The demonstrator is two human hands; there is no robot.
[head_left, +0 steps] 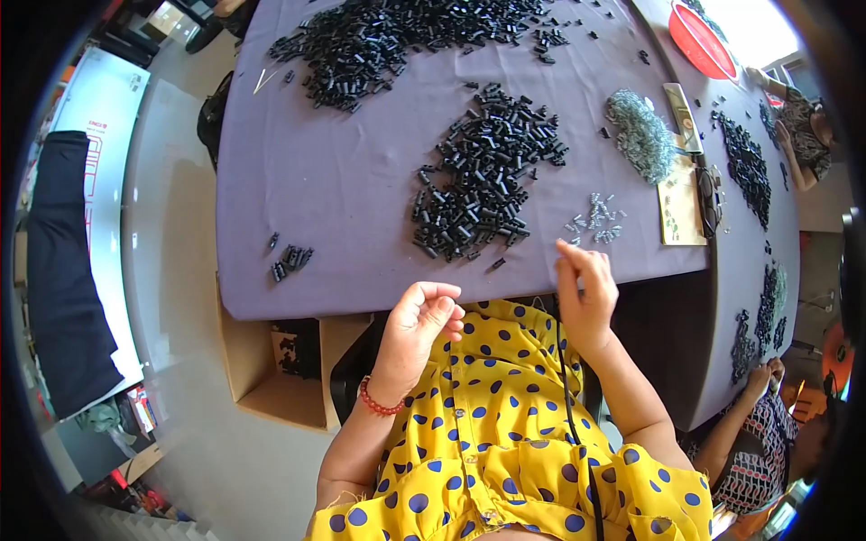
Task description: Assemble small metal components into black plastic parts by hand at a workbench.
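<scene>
My left hand (417, 332), a red bead bracelet on its wrist, is held just off the table's near edge. Its fingers are curled in against the thumb; whatever they may hold is hidden. My right hand (588, 293) reaches over the table edge, index finger and thumb brought together, with nothing discernible between them. Just beyond its fingertips lie scattered small silvery pieces (603, 219), like tiny springs. Between and ahead of my hands spreads a pile of small black plastic tube-like parts (483, 171). A few similar black parts (292, 261) lie apart at the left.
A larger black heap (388, 41) covers the far side of the purple-grey tablecloth (334, 180). At right are a silvery tangled clump (640, 135), a yellowish card (681, 212), glasses (710, 203) and a red basin (702, 43). Other people work along the right side. An open box (284, 397) stands below.
</scene>
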